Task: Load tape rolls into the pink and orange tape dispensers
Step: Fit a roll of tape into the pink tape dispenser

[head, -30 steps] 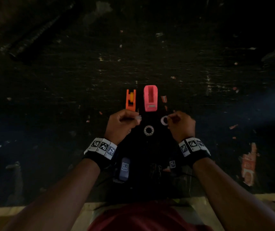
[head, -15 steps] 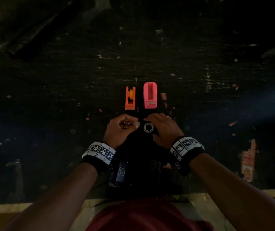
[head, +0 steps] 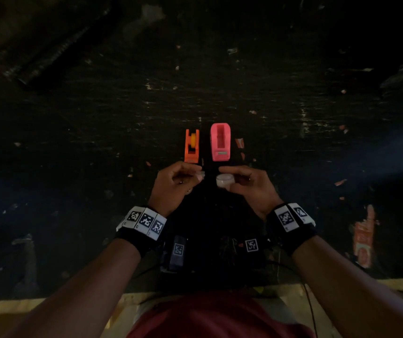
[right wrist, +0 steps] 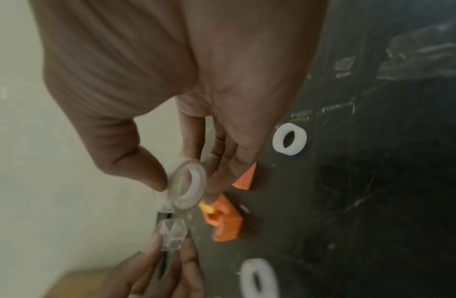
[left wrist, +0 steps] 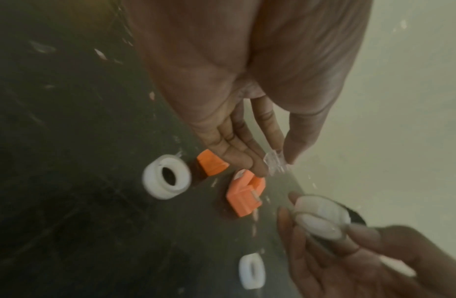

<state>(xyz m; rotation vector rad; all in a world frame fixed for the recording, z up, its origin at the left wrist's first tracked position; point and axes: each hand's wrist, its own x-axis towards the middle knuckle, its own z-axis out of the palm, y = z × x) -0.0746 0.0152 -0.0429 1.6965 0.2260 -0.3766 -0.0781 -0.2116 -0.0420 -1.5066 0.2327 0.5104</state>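
Note:
The orange dispenser (head: 191,146) (right wrist: 226,221), with a yellow hub, and the wider pink dispenser (head: 220,142) stand side by side on the dark table (head: 97,142). Just in front of them my left hand (head: 199,173) (left wrist: 275,163) pinches a small clear plastic spindle piece (left wrist: 274,161) (right wrist: 170,234). My right hand (head: 222,176) (right wrist: 186,187) grips a clear tape roll (head: 224,180) (right wrist: 188,183) (left wrist: 321,217) between thumb and fingers, held above the table beside the left hand. The two hands are a short gap apart.
Two white tape rolls (right wrist: 289,139) (right wrist: 257,280) lie flat on the table near the dispensers. A red wrapper (head: 364,240) lies at the right. Paper scraps dot the surface. The table's pale front edge (head: 24,306) runs close to my body.
My right hand moved in to the table's middle, took up the clear tape roll and lifted it toward the pink dispenser. My left hand kept its pinch on the clear piece.

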